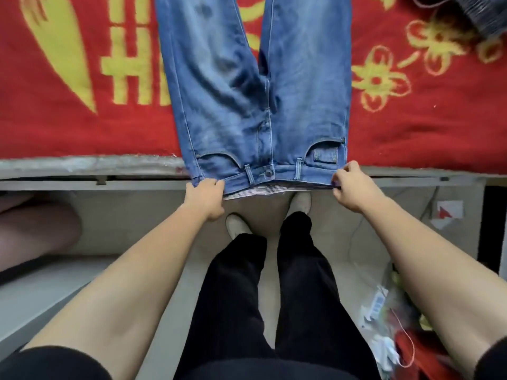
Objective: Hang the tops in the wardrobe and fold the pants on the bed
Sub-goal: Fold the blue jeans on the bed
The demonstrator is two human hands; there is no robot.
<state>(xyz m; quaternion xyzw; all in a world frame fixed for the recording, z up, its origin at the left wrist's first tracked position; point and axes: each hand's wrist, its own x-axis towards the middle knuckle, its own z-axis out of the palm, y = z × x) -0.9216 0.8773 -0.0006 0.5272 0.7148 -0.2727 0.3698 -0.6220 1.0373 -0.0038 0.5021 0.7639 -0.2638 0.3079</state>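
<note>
At the near edge of the bed (82,138), the blue jeans (247,105) are lying front-up on the red blanket (waistband overhanging), the left hand (204,200) and right hand (354,187) each pinching a waistband corner in a closed grip.

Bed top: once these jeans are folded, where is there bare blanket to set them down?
Both sides of the jeans are free: the red blanket left of them, and the flowered stretch right of them up to the dark knit garment in the far right corner. Both hands grip the waistband.
</note>
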